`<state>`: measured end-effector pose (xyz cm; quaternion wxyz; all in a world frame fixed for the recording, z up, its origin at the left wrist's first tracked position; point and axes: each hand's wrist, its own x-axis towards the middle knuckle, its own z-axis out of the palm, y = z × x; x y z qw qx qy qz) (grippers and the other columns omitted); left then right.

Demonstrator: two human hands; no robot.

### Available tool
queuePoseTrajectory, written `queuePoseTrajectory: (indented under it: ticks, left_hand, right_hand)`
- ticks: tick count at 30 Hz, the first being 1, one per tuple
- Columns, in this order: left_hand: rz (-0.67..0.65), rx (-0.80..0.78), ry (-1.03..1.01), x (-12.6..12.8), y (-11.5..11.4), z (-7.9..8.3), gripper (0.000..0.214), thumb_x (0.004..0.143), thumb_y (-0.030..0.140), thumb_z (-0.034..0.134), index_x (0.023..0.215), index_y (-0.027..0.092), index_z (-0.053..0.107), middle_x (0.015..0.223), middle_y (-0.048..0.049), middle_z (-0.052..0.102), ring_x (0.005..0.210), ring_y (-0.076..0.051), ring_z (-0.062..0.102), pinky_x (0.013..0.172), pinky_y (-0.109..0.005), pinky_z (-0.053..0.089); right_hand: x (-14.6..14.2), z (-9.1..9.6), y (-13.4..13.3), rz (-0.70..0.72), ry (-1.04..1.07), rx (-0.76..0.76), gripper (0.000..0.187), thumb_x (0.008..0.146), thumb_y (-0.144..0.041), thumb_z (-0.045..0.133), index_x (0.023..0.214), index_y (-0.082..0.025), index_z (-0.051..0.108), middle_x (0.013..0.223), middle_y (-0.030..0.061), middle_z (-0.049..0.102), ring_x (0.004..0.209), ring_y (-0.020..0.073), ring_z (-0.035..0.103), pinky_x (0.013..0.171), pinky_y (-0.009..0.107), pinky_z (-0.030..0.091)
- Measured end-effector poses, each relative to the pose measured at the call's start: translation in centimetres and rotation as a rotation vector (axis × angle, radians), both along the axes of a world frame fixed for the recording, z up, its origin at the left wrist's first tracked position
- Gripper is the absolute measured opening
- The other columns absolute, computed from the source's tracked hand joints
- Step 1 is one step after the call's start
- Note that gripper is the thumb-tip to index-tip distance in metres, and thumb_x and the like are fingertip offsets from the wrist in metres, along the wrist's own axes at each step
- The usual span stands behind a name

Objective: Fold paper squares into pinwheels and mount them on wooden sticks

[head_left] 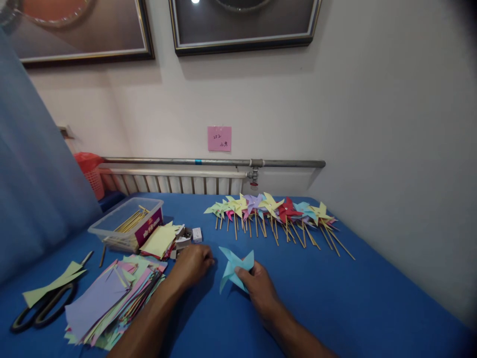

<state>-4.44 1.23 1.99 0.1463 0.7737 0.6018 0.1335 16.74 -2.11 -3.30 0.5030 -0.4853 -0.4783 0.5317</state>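
Observation:
My right hand (261, 288) pinches a light blue paper pinwheel (233, 261), its thumb pressed on the folded centre. No stick shows on this pinwheel. Left of it, my left hand (196, 263) is closed just above the blue table cover, with fingers curled together; whatever may be in them is hidden. Small open boxes (184, 237) of tiny metal pieces stand right behind the left hand, beside a small white box (197, 234). Cut sheets of yellow paper (160, 239) lie to their left.
A clear plastic tub (108, 223) holds thin wooden sticks (132, 220). Black-handled scissors (55, 303) lie at the left under pale green paper strips, near a pile of coloured paper (100, 298). Finished pinwheels on sticks (270, 204) line the back, before a pipe (167, 161).

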Motion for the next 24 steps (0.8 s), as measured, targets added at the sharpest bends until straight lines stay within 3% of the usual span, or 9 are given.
queuePoseTrajectory:
  ticks: [5,11,24]
  left_hand:
    - [-0.038,-0.057,0.014,0.85,-0.34,-0.16,0.015,0.092,0.018,0.066,0.09,0.018,0.081,0.092,-0.0076,0.082,0.089,-0.022,0.072,0.072,-0.03,0.036]
    - [-0.188,-0.04,0.07,0.6,-0.24,-0.61,0.023,0.088,0.008,0.057,0.092,0.019,0.078,0.103,-0.0091,0.081,0.098,-0.023,0.073,0.081,-0.03,0.043]
    - [-0.18,0.014,0.103,0.97,-0.4,-0.6,0.028,0.093,0.009,0.052,0.094,0.018,0.079,0.104,-0.0106,0.079,0.096,-0.024,0.072,0.081,-0.032,0.044]
  right_hand:
    - [-0.06,-0.08,0.12,0.003,0.044,-0.001,0.032,0.073,-0.049,0.077,0.086,-0.02,0.072,0.072,0.0002,0.068,0.067,0.0191,0.056,0.065,0.03,0.048]
    - [-0.1,0.72,-0.24,-0.003,0.083,-0.008,0.03,0.073,-0.047,0.079,0.083,-0.021,0.071,0.072,-0.0003,0.067,0.066,0.0184,0.054,0.064,0.029,0.046]
    - [0.04,-0.05,0.04,-0.028,0.012,0.019,0.034,0.075,-0.051,0.077,0.087,-0.02,0.073,0.073,0.0008,0.07,0.067,0.0201,0.058,0.064,0.03,0.049]
